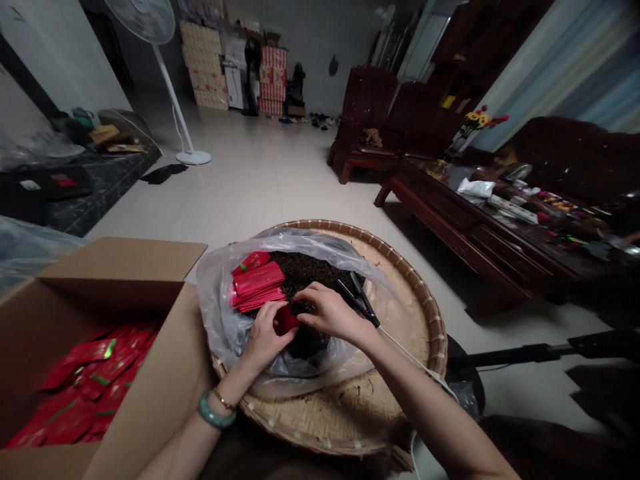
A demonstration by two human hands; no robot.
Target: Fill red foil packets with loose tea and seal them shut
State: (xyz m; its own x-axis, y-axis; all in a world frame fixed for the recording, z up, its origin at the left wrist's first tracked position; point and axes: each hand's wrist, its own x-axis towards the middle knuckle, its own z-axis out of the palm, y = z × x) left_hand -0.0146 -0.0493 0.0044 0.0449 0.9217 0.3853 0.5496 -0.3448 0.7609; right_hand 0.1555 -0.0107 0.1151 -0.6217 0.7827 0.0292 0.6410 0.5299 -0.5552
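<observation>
My left hand [265, 339] is closed around a small red packet [285, 321], whose mouth gapes upward. Curled at that mouth is my right hand [323, 310]; what its fingers pinch, if anything, is hidden. Both hands are over a clear plastic bag [215, 287] of dark loose leaves [305, 269] that look like tea. On the leaves, beyond my left hand, lies a stack of flat red packets [257, 287]. A black two-armed clamp [361, 300] with a white cord, like a handheld heat sealer, rests right of my right hand. Everything sits on a round woven bamboo tray [420, 293].
Left of the tray stands an open cardboard box [160, 373] holding many red packets [95, 380]. A low wooden table [450, 227] covered in clutter is at the right. A white standing fan [173, 100] and stacked cartons [204, 63] are farther back.
</observation>
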